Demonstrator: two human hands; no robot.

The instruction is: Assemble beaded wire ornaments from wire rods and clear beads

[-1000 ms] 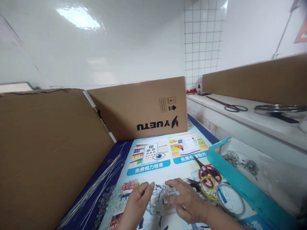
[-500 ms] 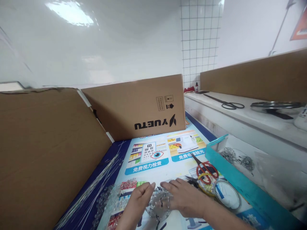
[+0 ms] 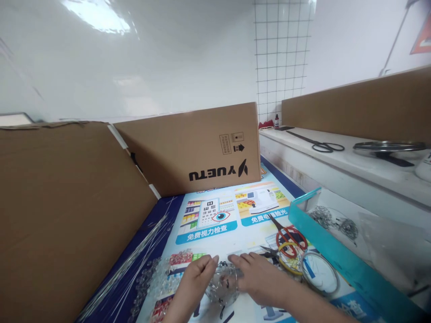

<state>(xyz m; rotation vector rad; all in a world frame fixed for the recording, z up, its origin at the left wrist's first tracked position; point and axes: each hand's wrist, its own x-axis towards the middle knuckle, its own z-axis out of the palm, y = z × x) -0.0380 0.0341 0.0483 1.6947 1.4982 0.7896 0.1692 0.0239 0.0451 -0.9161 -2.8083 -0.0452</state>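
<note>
Both hands on a beaded wire piece

The left hand (image 3: 195,285) and right hand (image 3: 257,280) pinch a clear beaded wire piece (image 3: 224,285) between them, low on the eye-test poster (image 3: 215,224). Right of the piece lie red-handled scissors (image 3: 289,235); left of it, loose clear beads (image 3: 151,280)

Worktop (image 3: 235,240): a flat surface covered by a glossy printed poster with blue borders, an eye chart and shop pictures.
Left side: a bundle of thin straight silvery wires (image 3: 134,262) along the blue border, beside a scatter of clear glass beads (image 3: 158,280).
Back: a brown cardboard box printed YUETU (image 3: 191,148), upside down, standing on the poster.
Right: red-handled scissors (image 3: 288,235), yellow-handled pliers (image 3: 284,260) touching them, and a coil of silvery wire (image 3: 319,273) just beside.
Right edge: a teal cardboard tray wall (image 3: 336,253).
Raised white shelf (image 3: 353,170): long black scissors (image 3: 318,143) and a round metal dish (image 3: 387,147).
</note>
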